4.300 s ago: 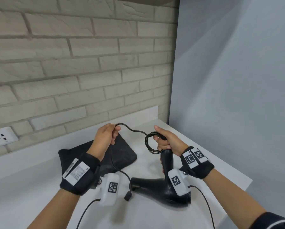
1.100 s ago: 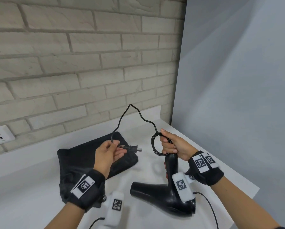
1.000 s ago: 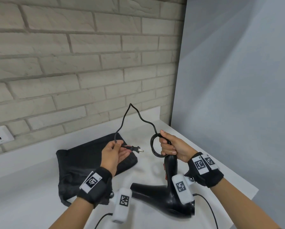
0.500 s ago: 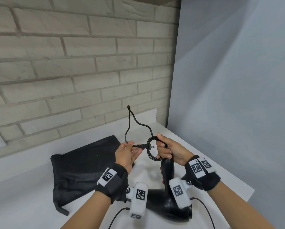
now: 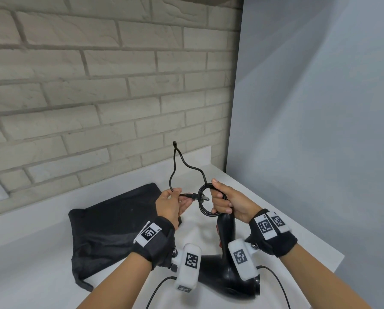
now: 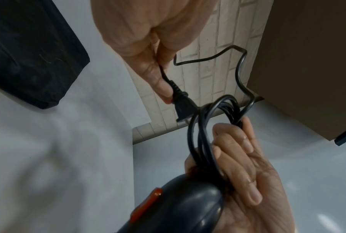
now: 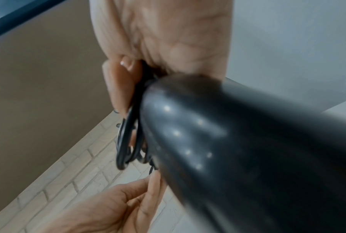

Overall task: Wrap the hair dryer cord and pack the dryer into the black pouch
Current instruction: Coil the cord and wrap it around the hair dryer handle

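The left hand (image 5: 172, 205) pinches the cord just behind the plug (image 5: 198, 196), whose prongs poke into the coil (image 5: 205, 202). The right hand (image 5: 230, 202) is clamped on that coil and the top of the dryer (image 5: 227, 273) handle together; the dryer's body rests on the counter (image 5: 298, 239) below the coil. Judged from here, the tail is being tucked: push the plug fully through, then draw out the slack loop standing above the coil, keeping the right grip firm so turns don't spring loose. The pouch (image 5: 110, 230) lies flat, left of the coil.
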{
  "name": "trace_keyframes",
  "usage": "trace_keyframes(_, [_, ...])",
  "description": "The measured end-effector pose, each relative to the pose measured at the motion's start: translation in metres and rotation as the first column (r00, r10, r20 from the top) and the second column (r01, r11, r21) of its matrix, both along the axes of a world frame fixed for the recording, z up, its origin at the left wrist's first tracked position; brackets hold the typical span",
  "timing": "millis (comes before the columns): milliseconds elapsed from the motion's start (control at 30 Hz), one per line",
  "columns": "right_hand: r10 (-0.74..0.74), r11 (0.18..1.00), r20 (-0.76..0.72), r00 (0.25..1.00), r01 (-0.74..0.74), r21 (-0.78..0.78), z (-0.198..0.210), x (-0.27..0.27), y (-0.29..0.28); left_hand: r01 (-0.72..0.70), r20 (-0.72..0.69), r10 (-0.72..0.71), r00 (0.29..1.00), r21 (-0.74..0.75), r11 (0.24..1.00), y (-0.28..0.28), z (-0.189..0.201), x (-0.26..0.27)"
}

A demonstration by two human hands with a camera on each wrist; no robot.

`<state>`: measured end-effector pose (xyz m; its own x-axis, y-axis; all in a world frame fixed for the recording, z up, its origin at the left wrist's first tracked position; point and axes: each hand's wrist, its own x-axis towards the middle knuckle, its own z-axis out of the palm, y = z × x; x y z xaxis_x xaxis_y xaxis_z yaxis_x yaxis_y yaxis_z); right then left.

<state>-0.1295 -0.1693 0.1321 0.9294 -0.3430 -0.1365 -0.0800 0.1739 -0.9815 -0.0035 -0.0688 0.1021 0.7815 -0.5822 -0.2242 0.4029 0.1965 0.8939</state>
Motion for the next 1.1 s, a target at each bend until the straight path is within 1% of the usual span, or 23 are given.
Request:
trace_keyframes(200, [0.003,1.0,0.002,1.0,-0.003,-0.003,0.001,-0.001,0.0,0.123,-0.053,-0.123,0.991,-0.015,0.992,-0.004,0.002,-0.001])
trace_keyframes(367, [0.01,1.0,-0.003,1.0,-0.01,0.013,0.002,-0.003,0.002,0.198,-0.132,-0.189,0.973,0.053,0.979,-0.003,0.0,0.005])
trace_keyframes(500, [0.026,1.0,-0.014,1.0,-0.026,0.017,0.001,0.001,0.003,0.299,-0.18,-0.279,0.943,0.096,0.95,-0.006,-0.004,0.004])
trace_keyframes(600, [0.037,0.999,-0.01,0.999,-0.037,0.04,-0.001,0.003,0.003,0.392,-0.15,-0.372,0.916,0.135,0.91,-0.007,0.003,-0.005])
trace_keyframes(633, [0.037,0.998,-0.006,0.999,-0.037,0.045,-0.001,0.003,0.003,0.424,-0.148,-0.406,0.902,0.127,0.897,-0.007,0.005,-0.006])
trace_keyframes(800, [-0.038,0.999,-0.001,0.999,0.038,0.034,0.0,0.0,-0.001,0.555,-0.087,-0.549,0.831,0.179,0.812,0.003,0.02,-0.007])
trace_keyframes(967, [-0.048,0.999,-0.009,0.999,0.048,-0.008,-0.004,0.001,-0.003,0.612,-0.074,-0.608,0.791,0.103,0.784,0.016,0.03,-0.017])
trace_keyframes(1033, [-0.045,0.999,-0.014,0.999,0.045,-0.024,-0.003,0.001,-0.002,0.635,-0.04,-0.634,0.772,0.087,0.768,0.021,0.032,-0.019])
trace_keyframes(1100, [-0.045,0.998,-0.015,0.999,0.044,-0.042,-0.003,0.001,-0.001,0.649,0.034,-0.657,0.753,0.126,0.75,0.023,0.031,-0.022])
